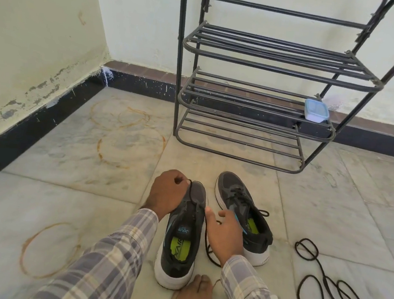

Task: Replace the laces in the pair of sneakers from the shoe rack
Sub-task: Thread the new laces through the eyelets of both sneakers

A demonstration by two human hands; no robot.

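Observation:
Two dark grey sneakers with white soles stand on the floor in front of me. My left hand (pixel 167 193) grips a black lace (pixel 193 198) above the toe of the left sneaker (pixel 181 238), fingers curled round it. My right hand (pixel 223 235) hovers between the shoes with fingers loosely spread, holding nothing; a strand of lace runs down under it to the floor. The right sneaker (pixel 245 213) still has its black lace threaded. A loose black lace (pixel 329 287) lies coiled on the floor at the right.
A black metal shoe rack (pixel 255 102) stands against the far wall, with a small blue-lidded plastic box (pixel 316 111) on a lower shelf. My bare foot (pixel 192 296) rests just behind the left sneaker. Marble floor tiles with rust rings spread to the left.

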